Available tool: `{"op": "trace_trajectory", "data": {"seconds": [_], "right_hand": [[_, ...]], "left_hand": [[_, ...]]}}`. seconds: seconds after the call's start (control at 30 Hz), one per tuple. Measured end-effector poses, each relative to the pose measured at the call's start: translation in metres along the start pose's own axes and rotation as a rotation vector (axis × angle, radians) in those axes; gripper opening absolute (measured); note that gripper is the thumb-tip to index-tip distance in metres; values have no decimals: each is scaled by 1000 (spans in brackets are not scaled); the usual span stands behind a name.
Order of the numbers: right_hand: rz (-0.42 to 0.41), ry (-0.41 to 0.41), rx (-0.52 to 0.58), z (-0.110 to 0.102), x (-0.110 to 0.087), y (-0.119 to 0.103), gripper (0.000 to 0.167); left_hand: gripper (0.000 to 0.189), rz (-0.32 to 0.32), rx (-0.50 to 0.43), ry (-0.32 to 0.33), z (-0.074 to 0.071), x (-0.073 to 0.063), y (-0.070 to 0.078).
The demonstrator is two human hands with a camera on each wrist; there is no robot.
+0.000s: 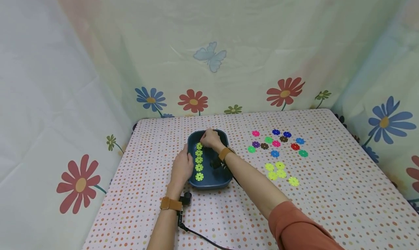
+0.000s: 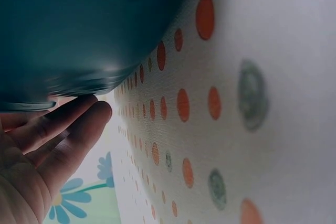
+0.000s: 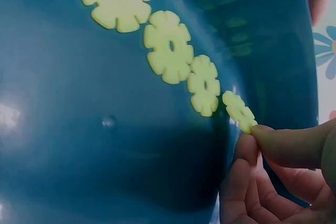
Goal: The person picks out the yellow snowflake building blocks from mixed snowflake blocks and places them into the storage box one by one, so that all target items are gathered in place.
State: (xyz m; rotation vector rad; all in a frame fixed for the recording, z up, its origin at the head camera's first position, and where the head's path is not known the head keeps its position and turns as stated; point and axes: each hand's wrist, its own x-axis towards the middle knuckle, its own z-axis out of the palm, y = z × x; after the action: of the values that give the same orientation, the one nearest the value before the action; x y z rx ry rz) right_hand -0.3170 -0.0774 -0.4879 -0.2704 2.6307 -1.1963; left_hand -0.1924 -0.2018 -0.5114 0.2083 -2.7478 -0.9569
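A dark blue plastic basin (image 1: 214, 186) stands on the table. Along its left side, several yellow snowflake discs (image 1: 199, 167) lie in a row on the bottom. My right hand (image 1: 211, 138) reaches into the far end of the basin. Its thumb and index finger pinch the edge of the last yellow snowflake disc (image 3: 239, 111), tilted near the basin wall. At the basin's left side, my left hand (image 1: 183, 165) holds the rim, thumb at the top edge and fingers (image 2: 79, 140) against the outside. The left thumb is out of sight in the left wrist view.
Right of the basin lie several loose yellow snowflake discs (image 1: 281, 173). Farther back are scattered pink, blue, green, purple, brown and red snowflake discs (image 1: 276, 143). A black cable (image 1: 203, 237) trails from the left wrist camera. Flowered curtains (image 1: 209, 79) surround the dotted tablecloth (image 1: 147, 152).
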Motion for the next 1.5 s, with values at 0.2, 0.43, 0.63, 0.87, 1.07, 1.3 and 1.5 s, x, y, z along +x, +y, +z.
{"op": "trace_trajectory", "data": {"seconds": [0.2,0.43,0.63,0.87,1.07,1.3,1.5], "right_hand": [[-13,41,-32,5,-2,2,46],[-53,120,-100,8,-7,2,46],[-60,138,-129,12,-6,7,48],[-51,129,-129,12,-5,9,46],[-65,112,-141,7,-6,7,48],[-165,97,-117,-1,-9,-2,49],[-234,62,-111,-13,-22,-15,27]], "left_hand": [[49,9,10,-6,0,-2,2],[49,17,6,-7,1,-2,3],[49,20,5,-10,3,-2,2],[49,19,1,-9,3,-3,3],[50,17,0,-17,2,-2,4],[50,-3,1,-11,1,0,2],[50,-9,3,-14,-3,-1,2]]}}
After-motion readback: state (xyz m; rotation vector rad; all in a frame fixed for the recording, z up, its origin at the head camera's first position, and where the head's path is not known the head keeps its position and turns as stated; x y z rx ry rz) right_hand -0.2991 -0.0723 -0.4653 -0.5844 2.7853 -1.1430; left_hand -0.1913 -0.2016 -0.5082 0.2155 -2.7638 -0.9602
